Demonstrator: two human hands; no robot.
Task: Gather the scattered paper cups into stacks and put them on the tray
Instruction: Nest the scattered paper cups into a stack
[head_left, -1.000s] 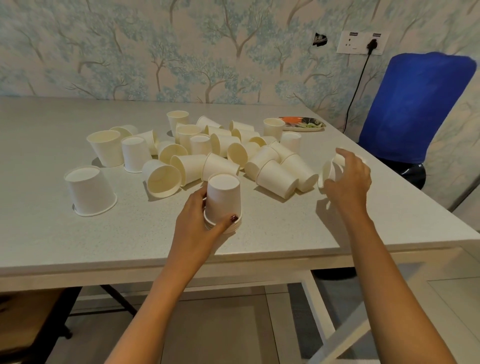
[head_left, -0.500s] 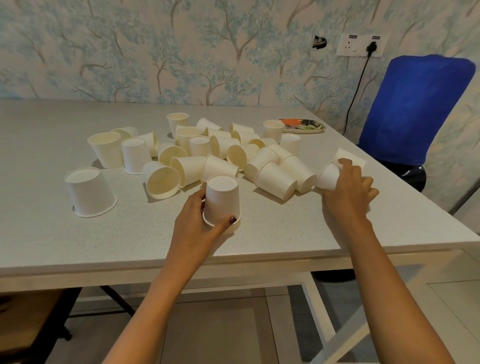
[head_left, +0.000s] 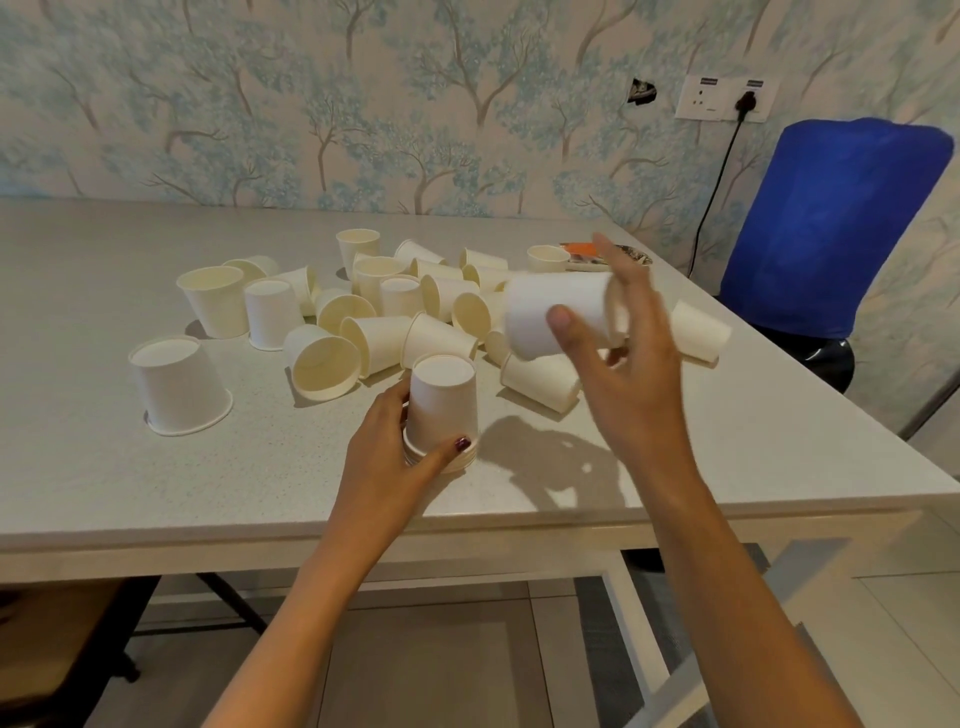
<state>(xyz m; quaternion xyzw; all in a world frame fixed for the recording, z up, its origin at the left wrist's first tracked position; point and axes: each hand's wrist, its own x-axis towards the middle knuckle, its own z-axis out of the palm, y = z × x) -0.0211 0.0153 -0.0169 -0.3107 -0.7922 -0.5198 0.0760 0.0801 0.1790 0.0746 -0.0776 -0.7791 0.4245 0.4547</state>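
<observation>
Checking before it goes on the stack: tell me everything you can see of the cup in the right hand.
The cup is plain white paper, tapered, motion-blurred. It lies sideways in the air above the table, rim seemingly toward the palm. The right hand pinches it, thumb on the near wall, fingers behind. Nothing else touches it.

Grey speckled table (head_left: 104, 467) stands against tree-patterned wallpaper (head_left: 311, 104). Blue-covered chair (head_left: 831, 228) sits at the table's right side. White wall socket (head_left: 727, 97) nearby, black cable (head_left: 711, 202) hanging from it.
</observation>
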